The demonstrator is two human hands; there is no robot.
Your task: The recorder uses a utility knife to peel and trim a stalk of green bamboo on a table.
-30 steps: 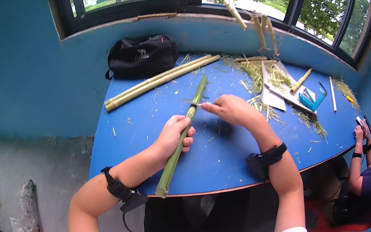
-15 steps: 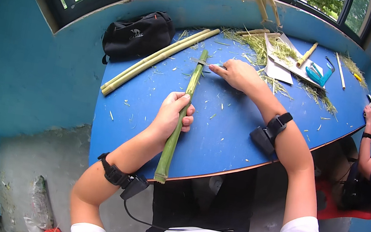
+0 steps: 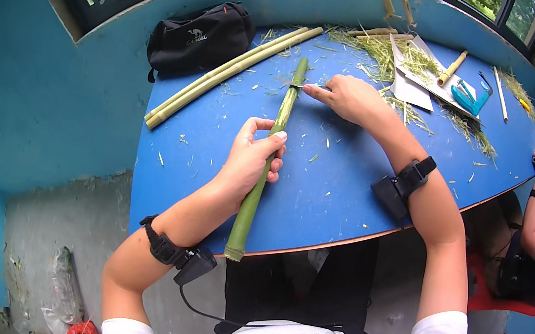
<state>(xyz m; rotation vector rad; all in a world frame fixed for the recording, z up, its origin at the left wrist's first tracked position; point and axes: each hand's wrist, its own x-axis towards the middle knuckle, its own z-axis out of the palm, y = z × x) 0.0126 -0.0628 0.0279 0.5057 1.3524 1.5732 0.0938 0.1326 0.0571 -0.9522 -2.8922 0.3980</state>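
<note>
Green bamboo pole (image 3: pixel 247 213) was in the left hand (image 3: pixel 251 157) of the person whom I followed through the head camera; the fingers were wrapped around it and the thumb lay along its upper side. Its lower end came down behind this hand to the near edge of the blue table (image 3: pixel 350 173), and its far end pointed away. Farther along it, the right hand (image 3: pixel 354 102) was closed, as I judged, on a thin blade (image 3: pixel 296 86), with the forefinger stretched toward the pole; the handle was hidden from me. The blade lay across the pole, apparently touching it.

Between the two hands I saw a pale scraped strip (image 3: pixel 286 108), so I judged that the peeling was done only there. The long part behind the left hand and the short end beyond the blade were green, and seemed to me the larger work left.

Outward, to the left of and beyond the left hand, two pale poles (image 3: pixel 225 80) lay side by side, perhaps finished ones. Past them was a black bag (image 3: pixel 196 40). Beyond the right hand, shavings (image 3: pixel 380 58) were spread beside white sheets (image 3: pixel 413 94), which suggested much scraping at this table.
</note>
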